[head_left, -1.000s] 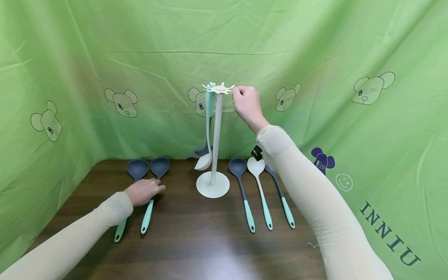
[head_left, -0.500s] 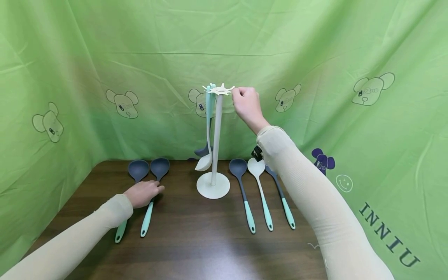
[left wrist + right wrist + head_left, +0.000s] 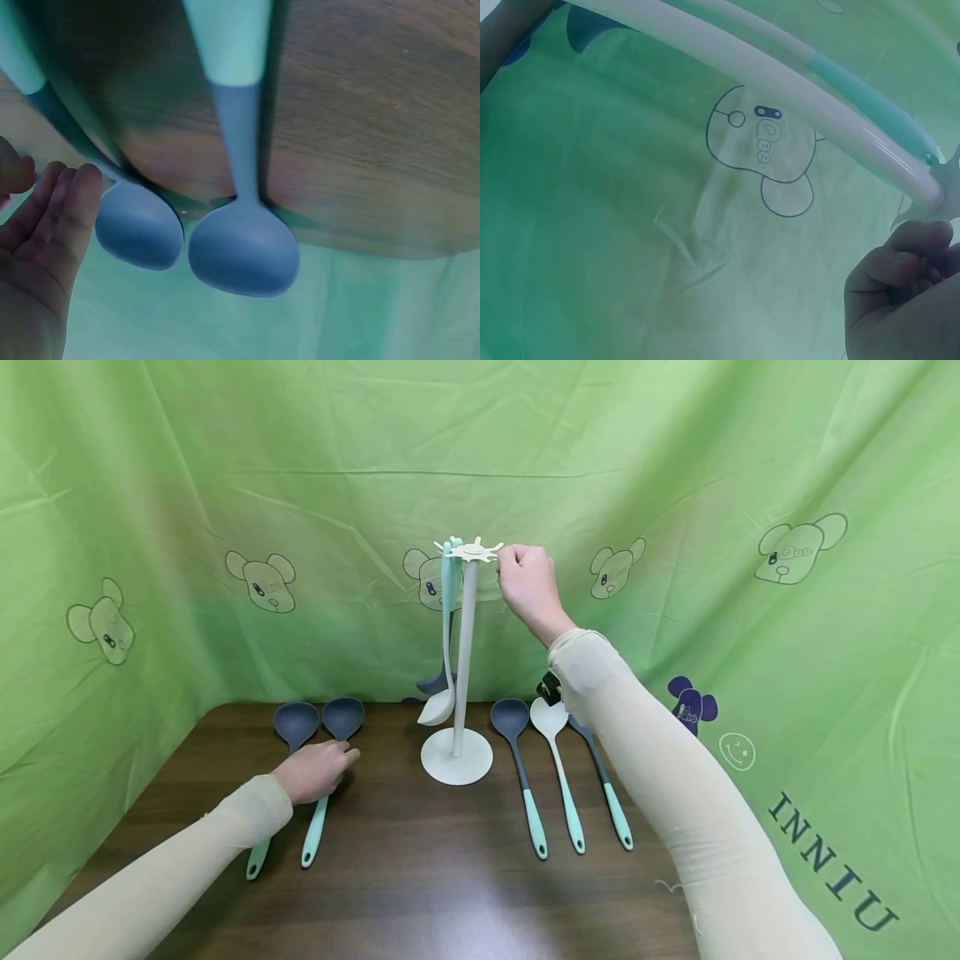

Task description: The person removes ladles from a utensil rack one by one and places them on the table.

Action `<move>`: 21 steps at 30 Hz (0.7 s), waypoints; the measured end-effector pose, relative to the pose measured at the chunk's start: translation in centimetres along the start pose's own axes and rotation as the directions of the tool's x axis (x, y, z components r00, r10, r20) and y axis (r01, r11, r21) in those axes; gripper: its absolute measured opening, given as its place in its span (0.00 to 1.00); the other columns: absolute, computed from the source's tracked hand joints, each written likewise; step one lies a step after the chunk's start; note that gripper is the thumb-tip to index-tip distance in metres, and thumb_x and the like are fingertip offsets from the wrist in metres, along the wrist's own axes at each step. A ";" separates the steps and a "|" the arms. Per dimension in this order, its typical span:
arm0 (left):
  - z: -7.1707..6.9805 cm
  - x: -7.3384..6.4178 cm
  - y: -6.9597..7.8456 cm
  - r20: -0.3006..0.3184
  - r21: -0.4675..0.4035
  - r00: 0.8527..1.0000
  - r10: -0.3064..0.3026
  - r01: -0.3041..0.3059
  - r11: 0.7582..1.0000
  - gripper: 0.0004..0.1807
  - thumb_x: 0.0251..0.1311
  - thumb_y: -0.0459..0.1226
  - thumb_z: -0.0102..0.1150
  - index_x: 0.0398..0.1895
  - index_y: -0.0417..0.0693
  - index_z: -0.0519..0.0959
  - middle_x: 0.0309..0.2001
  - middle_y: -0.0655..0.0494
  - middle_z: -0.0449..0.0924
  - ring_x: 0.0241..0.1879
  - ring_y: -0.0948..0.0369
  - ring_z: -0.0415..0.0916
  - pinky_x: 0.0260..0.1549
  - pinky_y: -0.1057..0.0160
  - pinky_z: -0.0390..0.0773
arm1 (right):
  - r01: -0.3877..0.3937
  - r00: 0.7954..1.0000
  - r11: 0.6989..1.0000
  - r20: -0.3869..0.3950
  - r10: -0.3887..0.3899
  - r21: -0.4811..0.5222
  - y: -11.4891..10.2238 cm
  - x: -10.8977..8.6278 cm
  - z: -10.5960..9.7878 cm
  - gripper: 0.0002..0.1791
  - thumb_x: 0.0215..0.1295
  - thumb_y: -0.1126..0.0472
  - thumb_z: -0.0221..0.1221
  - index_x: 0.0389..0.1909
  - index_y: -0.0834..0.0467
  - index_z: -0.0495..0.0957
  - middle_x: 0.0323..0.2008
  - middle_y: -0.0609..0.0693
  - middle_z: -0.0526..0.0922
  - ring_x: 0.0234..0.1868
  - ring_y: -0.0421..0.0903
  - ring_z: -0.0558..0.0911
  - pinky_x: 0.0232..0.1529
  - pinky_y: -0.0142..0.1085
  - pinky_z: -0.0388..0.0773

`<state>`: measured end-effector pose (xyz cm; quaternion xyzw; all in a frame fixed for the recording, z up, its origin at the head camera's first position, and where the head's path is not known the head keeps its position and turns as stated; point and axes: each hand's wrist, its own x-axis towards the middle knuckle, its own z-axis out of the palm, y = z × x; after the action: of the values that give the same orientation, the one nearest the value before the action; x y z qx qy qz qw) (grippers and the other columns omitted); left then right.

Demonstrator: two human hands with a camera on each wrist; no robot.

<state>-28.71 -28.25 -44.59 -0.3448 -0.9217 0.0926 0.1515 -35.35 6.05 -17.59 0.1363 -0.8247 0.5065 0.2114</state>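
A white utensil stand [image 3: 463, 652] rises mid-table with a ring of hooks on top. My right hand [image 3: 527, 578] pinches one hook tip with curled fingers; the right wrist view has the thumb [image 3: 924, 236] right at the hook ring. From the stand's left side hang a white ladle [image 3: 437, 707] and a dark blue ladle [image 3: 431, 684], both with mint handles. My left hand [image 3: 315, 772] is over the neck of a dark blue spoon [image 3: 343, 717]; in the left wrist view its fingers [image 3: 81, 202] are fairly straight beside that neck, thumb apart. Another dark spoon [image 3: 296, 723] lies to its left.
Right of the stand lie a dark blue spoon [image 3: 510, 717], a white spoon [image 3: 549, 717] and another dark, mint-handled utensil [image 3: 592, 752], its head partly behind my right sleeve. A green curtain [image 3: 360, 443] hangs round the wooden table [image 3: 420, 877].
My left hand has shifted slightly right and up along the dark spoon. The right hand stays at the stand's hook, and the utensils have not moved.
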 end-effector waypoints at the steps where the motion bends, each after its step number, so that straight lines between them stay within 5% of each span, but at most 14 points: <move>1: 0.0 0.1 0.1 0.000 -0.001 1.000 -0.006 0.006 1.000 0.13 0.51 0.27 0.69 0.39 0.43 0.78 0.30 0.52 0.77 0.27 0.59 0.78 0.23 0.63 0.77 | 0.003 1.000 1.000 -0.003 -0.003 -0.001 0.1 0.0 0.0 0.19 0.72 0.58 0.44 0.22 0.58 0.74 0.14 0.43 0.66 0.15 0.39 0.60 0.16 0.31 0.55; 21: -1.8 1.9 1.1 -0.058 -0.107 0.996 -0.066 0.059 0.992 0.08 0.56 0.31 0.68 0.37 0.44 0.78 0.27 0.56 0.74 0.23 0.66 0.71 0.21 0.66 0.73 | -0.072 0.997 0.994 0.048 0.068 0.080 0.5 0.4 -0.5 0.19 0.77 0.58 0.41 0.28 0.58 0.73 0.20 0.45 0.70 0.17 0.39 0.62 0.16 0.30 0.58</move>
<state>-28.78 -26.10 -42.76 -0.3259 -0.9306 0.0285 0.1642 -35.85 6.72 -17.57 0.1270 -0.8123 0.5436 0.1692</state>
